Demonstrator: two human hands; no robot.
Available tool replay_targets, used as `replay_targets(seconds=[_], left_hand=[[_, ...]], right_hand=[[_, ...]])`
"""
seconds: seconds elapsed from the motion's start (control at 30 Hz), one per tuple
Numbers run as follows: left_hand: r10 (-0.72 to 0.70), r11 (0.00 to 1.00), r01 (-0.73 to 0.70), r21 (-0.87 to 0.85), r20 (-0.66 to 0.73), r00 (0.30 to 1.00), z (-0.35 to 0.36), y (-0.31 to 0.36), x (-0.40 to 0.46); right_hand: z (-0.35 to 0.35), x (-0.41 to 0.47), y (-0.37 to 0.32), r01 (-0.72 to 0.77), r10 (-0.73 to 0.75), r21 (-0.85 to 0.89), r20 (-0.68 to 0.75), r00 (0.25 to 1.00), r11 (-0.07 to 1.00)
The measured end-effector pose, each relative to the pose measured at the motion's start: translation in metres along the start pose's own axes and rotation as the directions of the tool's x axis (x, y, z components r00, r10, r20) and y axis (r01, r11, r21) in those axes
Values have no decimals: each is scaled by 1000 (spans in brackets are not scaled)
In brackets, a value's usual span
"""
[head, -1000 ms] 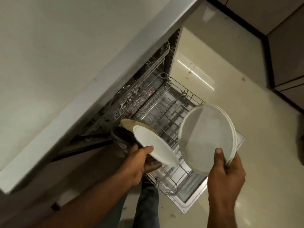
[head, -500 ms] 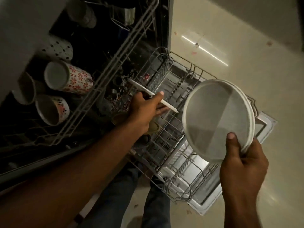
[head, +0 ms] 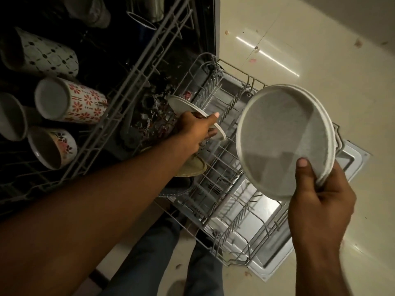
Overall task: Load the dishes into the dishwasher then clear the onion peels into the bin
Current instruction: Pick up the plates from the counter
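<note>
My left hand grips a small white plate edge-on, thumb over its rim, down in the lower rack of the open dishwasher, just far of a yellowish plate already standing in the tines. My right hand is up at right, well apart from the left, fingers curled round the near edge of two stacked grey plates held tilted over the rack. At left the upper rack holds patterned mugs on their sides; my jeans and the cream floor show near and right.
</note>
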State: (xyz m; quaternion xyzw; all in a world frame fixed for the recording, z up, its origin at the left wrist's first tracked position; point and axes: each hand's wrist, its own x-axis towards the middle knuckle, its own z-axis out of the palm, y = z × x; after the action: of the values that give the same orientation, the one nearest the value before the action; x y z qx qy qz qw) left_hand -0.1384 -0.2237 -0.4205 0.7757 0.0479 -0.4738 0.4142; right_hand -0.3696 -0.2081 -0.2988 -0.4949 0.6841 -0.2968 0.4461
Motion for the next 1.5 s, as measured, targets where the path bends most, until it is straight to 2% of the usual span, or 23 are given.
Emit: replay_targets(seconds=[0.23, 0.4, 0.63, 0.77, 0.9, 1.07, 1.17, 1.23, 1.5], left_hand=[[-5, 994, 1, 111, 35, 999, 15, -4, 11], [-49, 981, 34, 189, 72, 996, 5, -31, 2], [-74, 996, 68, 53, 134, 988, -8, -49, -2], [-95, 994, 101, -39, 129, 987, -17, -55, -1], [-129, 990, 134, -46, 95, 987, -26, -68, -2], [-131, 991, 133, -11, 83, 988, -32, -79, -9], [-99, 995, 100, -3, 104, 990, -36, -80, -18], [-82, 997, 82, -1, 97, 992, -39, -79, -24], [-45, 997, 38, 66, 102, 994, -67, -70, -92]], right_hand=[[23, 23, -8, 45, -42, -28, 114, 993, 999], [73, 68, -26, 103, -99, -6, 231, 968, 995], [155, 113, -22, 122, -89, -44, 449, 889, 992], [181, 120, 7, 94, -26, -107, 513, 858, 990], [192, 122, 27, 106, 66, -288, 530, 845, 952], [203, 123, 36, 190, 232, -605, 549, 803, 773], [194, 120, 41, 142, 386, -725, 510, 768, 674], [180, 108, 46, 102, 434, -749, 483, 760, 655], [101, 6, 42, 60, 263, -504, 544, 797, 862]])
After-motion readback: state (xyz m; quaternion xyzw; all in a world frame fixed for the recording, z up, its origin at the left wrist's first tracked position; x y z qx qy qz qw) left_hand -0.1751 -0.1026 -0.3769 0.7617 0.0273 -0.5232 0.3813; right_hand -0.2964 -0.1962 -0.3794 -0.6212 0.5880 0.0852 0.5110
